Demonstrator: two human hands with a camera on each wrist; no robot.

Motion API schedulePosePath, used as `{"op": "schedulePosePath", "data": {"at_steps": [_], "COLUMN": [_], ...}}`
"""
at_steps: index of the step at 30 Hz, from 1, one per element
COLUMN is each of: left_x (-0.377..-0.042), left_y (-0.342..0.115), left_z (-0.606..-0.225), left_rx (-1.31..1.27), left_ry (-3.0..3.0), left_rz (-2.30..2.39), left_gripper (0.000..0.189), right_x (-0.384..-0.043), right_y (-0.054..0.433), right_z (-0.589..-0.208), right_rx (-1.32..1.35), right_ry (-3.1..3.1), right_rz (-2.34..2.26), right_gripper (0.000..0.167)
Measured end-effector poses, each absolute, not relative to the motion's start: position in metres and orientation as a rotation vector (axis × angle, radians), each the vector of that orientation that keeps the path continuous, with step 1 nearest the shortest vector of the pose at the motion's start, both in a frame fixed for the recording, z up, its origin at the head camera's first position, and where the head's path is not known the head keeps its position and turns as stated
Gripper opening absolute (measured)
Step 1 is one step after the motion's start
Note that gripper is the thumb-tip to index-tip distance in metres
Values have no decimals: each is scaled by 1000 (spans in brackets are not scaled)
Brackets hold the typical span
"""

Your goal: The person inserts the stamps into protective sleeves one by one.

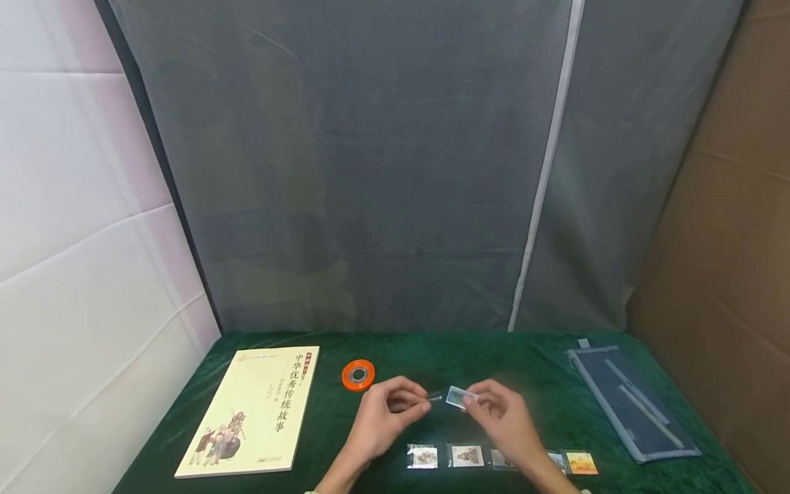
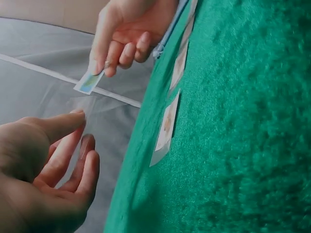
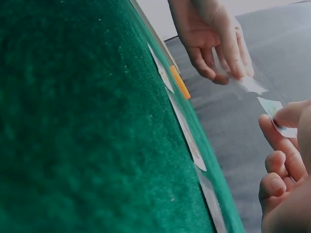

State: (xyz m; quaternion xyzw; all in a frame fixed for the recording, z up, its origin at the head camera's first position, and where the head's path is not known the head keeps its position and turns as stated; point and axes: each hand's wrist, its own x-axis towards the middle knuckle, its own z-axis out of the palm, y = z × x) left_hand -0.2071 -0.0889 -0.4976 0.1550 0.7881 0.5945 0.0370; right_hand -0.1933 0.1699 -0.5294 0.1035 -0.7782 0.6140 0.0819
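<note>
My left hand (image 1: 389, 415) pinches a small clear plastic sleeve (image 2: 80, 103) between thumb and fingers, above the green cloth. Facing it, my right hand (image 1: 503, 417) holds a small stamp (image 1: 457, 396) with a blue and green picture and pale edges, pinched by thumb and forefinger. A narrow gap separates the stamp from the sleeve's end. Below the hands, several stamps in clear sleeves lie in a row, among them a brownish one (image 1: 466, 455), one at the left end (image 1: 423, 457) and an orange-yellow one (image 1: 582, 463). My right forearm partly covers the row.
A cream book (image 1: 259, 412) lies at the left on the green cloth (image 1: 333, 453). An orange ring-shaped roll (image 1: 347, 377) sits behind my left hand. On the right rests a dark see-through pouch (image 1: 607, 391) with slim pale tools inside. A grey curtain (image 1: 395, 171) hangs behind.
</note>
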Motion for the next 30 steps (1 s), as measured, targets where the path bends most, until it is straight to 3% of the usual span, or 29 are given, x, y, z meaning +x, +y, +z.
{"op": "schedulePosePath", "data": {"at_steps": [6, 30], "left_x": [-204, -204], "left_y": [-87, -85], "left_z": [-498, -503], "left_rx": [422, 363], "left_ry": [2329, 2258], "left_rz": [1910, 1907], "left_gripper": [33, 36], "right_x": [-192, -193], "right_y": [172, 175], "right_z": [-532, -533], "right_rx": [356, 538], "right_ry": [-2357, -2363], "right_rz": [1888, 1937], "right_gripper": [11, 8]}}
